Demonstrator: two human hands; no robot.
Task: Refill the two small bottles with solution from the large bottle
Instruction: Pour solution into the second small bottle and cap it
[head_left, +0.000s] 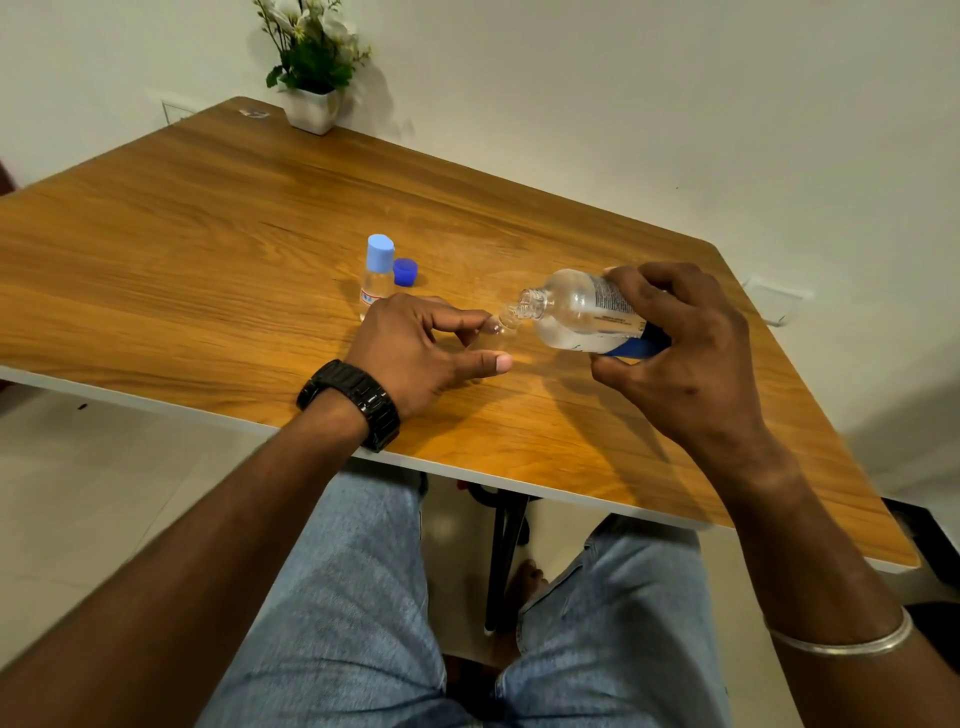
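The wooden tabletop (208, 249) is filling most of the view, its near edge lying just above the person's knees in pale jeans (358, 597). A potted plant (311, 67) is standing at the far corner, against the wall.

The right hand (680, 353) is holding the large bottle (587, 312) tipped almost level above the tabletop, the fingers curling over the labelled body and the thumb pressing from below; this grip is closing fully round the bottle. Clear solution is lying along the bottle's lower side, and its uncapped neck is pointing left, meeting the mouth of the open small bottle (505, 322). A bangle (841, 642) is circling the right forearm.

The left hand (415, 348) is resting on the tabletop with a black watch (353, 402) on the wrist. Its forefinger is touching the open small bottle near the neck, and the thumb is lying stretched below it; how firmly this grip is pinching the clear bottle cannot be told, since its body is hard to make out.

The second small bottle (377, 275) is standing upright just behind the left hand, wearing a light blue cap. A darker blue cap (405, 272) is lying loose on the tabletop just beside it, to its right.
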